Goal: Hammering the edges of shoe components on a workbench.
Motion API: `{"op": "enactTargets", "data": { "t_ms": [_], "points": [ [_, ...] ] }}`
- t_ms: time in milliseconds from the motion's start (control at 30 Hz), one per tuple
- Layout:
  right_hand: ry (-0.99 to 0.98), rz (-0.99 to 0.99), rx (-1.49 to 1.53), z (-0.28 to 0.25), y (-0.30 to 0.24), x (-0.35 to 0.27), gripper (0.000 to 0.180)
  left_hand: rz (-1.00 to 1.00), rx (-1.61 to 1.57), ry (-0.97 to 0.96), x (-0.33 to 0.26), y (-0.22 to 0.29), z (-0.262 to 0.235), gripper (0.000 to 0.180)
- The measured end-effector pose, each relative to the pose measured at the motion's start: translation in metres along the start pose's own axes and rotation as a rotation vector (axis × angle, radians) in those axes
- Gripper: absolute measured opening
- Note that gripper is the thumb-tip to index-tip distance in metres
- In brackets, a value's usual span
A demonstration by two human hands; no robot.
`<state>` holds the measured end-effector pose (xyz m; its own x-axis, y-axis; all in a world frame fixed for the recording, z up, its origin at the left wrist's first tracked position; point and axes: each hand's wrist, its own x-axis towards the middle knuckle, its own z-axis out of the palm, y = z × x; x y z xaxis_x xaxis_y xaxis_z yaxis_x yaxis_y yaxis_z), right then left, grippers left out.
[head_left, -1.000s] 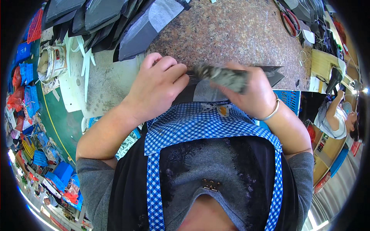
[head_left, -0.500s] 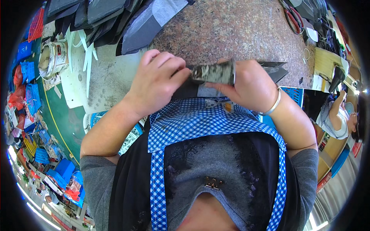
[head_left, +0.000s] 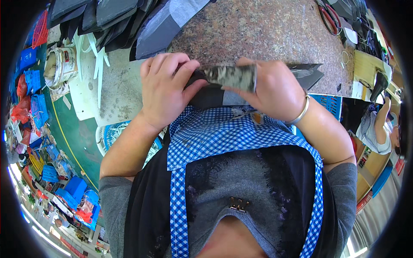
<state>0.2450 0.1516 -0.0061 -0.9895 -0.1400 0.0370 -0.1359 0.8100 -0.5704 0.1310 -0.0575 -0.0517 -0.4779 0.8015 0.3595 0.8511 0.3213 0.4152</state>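
My left hand (head_left: pixel 169 88) is closed on the left end of a dark flat piece (head_left: pixel 205 97), thumb and fingers pinching its edge. The piece lies at the table's near edge, just above the blue checked apron (head_left: pixel 241 129), and has a greyish patch on it. My right hand (head_left: pixel 276 88) grips a tapered, black-and-white mottled tool (head_left: pixel 232 77) whose kind I cannot make out; it is blurred. The tool's narrow end points at my left fingertips, over the dark piece. Beyond my right hand, another dark pointed piece (head_left: pixel 306 74) sticks out.
A pile of dark flat pieces (head_left: pixel 114 17) fills the far left of the speckled table (head_left: pixel 249 32). Pale strips (head_left: pixel 100 77) and a stained bucket (head_left: pixel 60 66) stand at left. Scissors (head_left: pixel 329 19) with red handles lie far right. Another person (head_left: pixel 376 129) is at right.
My left hand has shifted slightly left, its thumb and fingers now pinching the dark piece's edge. The mottled tool has moved a little left with my right hand.
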Motion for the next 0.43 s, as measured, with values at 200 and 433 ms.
{"op": "enactTargets", "data": {
  "t_ms": [200, 433],
  "points": [
    [0.089, 0.036, 0.005, 0.007, -0.003, 0.000, 0.026, 0.003, 0.049, 0.038, -0.011, 0.002, 0.005, 0.030],
    [0.074, 0.024, -0.068, 0.011, -0.006, -0.002, 0.029, -0.073, 0.114, 0.069, -0.016, 0.009, 0.005, 0.033]
  ]
}}
